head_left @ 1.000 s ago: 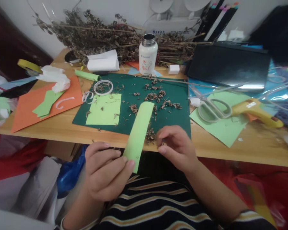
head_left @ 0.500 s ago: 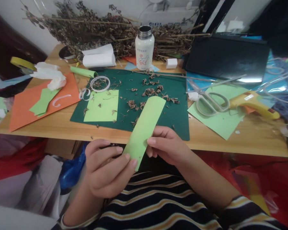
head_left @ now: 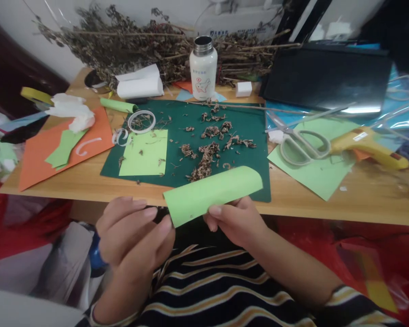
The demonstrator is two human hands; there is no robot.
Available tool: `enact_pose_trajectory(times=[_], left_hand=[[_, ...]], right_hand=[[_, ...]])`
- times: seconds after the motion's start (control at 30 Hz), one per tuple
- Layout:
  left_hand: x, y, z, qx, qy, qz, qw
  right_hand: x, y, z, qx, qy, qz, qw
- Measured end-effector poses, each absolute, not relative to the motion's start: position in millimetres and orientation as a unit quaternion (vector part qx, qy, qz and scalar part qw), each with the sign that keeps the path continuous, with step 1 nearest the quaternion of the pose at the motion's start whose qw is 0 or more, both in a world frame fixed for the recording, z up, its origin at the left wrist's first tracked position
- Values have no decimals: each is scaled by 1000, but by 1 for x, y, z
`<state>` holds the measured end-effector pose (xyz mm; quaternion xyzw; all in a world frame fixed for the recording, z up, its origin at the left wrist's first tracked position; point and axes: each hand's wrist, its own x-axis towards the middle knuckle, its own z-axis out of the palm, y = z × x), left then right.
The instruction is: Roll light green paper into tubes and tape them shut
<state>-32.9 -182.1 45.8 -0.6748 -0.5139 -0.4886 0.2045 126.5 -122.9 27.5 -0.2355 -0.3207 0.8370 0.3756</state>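
Observation:
A light green paper strip [head_left: 211,193] with one rounded end lies nearly level in front of the table edge. My right hand [head_left: 235,222] pinches its lower edge near the middle. My left hand [head_left: 132,234] has its fingers loosely curled just left of the strip's square end, with a fingertip close to or touching the corner and nothing else in it. Behind the strip, a heap of dried plant crumbs [head_left: 206,159] lies on a dark green cutting mat [head_left: 252,127], next to a light green paper sheet [head_left: 144,152].
Grey scissors [head_left: 301,145] and a yellow glue gun [head_left: 368,145] lie on green paper at the right. A white bottle [head_left: 203,68], a paper roll [head_left: 139,84], a tape ring [head_left: 142,121] and dried branches [head_left: 129,41] stand behind. Orange paper [head_left: 37,150] lies at the left.
The green strip has swung from upright to nearly level. My right hand took hold of it, and my left hand let go and slid off to the left.

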Motion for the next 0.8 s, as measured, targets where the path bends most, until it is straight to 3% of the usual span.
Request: enact_pose_trajectory(times=[0.2, 0.47, 0.67, 0.8], left_hand=[[-24, -184, 55, -733, -509, -403, 204], [-20, -176, 55, -729, -539, -379, 183], [-15, -172, 68, -733, -578, -345, 95], [-13, -170, 77, -727, -618, -293, 55]], right_hand=[[121, -132, 24, -256, -296, 823, 411], [122, -133, 14, -262, -362, 809, 382], [131, -132, 10, -290, -475, 731, 395], [142, -134, 6, -336, -591, 640, 359]])
